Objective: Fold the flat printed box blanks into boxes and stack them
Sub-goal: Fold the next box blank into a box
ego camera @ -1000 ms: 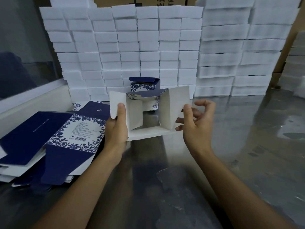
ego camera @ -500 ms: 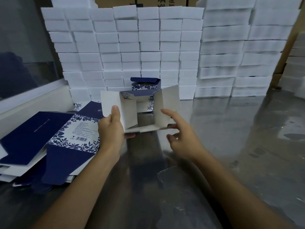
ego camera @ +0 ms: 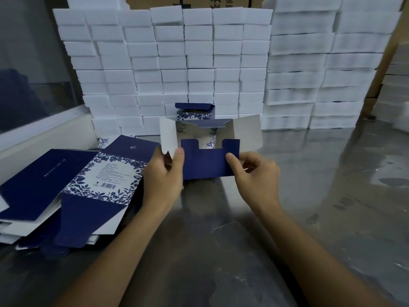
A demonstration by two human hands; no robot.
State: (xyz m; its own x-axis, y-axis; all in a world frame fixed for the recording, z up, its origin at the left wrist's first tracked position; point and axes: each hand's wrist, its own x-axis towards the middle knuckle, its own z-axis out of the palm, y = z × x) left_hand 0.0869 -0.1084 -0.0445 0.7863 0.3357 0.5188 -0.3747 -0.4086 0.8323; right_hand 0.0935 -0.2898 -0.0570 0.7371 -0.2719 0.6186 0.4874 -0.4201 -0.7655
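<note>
My left hand and right hand both pinch the blue notched flap of the half-folded box. If I push crooked, it might bend or miss its slot.

Both forearms reach forward — left hand and right hand level, thumbs up, fingers curled in a pinch.

The left hand covers the near left corner of the half-folded box. That box hides the lower part of the folded box behind it. The flat blank pile is cut off at the left edge; its label print is too small to read.
</note>
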